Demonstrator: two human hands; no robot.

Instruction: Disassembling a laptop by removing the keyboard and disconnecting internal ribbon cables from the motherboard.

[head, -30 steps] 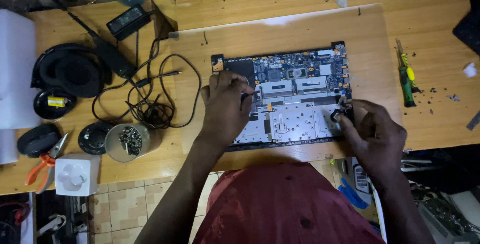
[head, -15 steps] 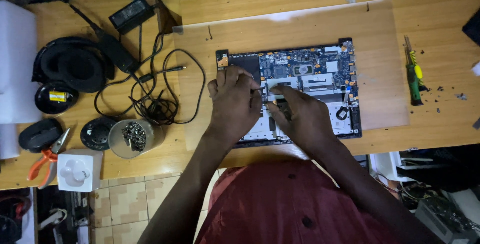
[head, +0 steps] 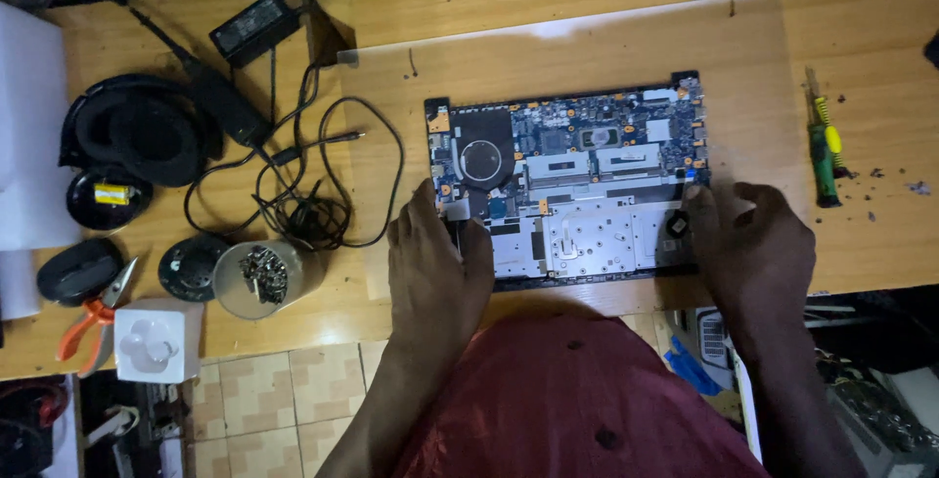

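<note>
Resting on the wooden bench point(head: 861, 8), an opened laptop chassis point(head: 572, 184) lies board-up on a clear sheet point(head: 587, 57). Left hand point(head: 435, 263) lies flat, fingers spread, on its lower left corner; right hand point(head: 753, 243) presses loosely open on the lower right edge. Tangled black cable point(head: 293, 194) left, green screwdriver point(head: 822, 150) right.

Bare left hand point(head: 435, 268) and right hand point(head: 753, 243), sleeveless forearms, dark red, perhaps satin, garment point(head: 577, 400) below.

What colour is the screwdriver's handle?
Green and yellow, on the screwdriver in the head view.
</note>
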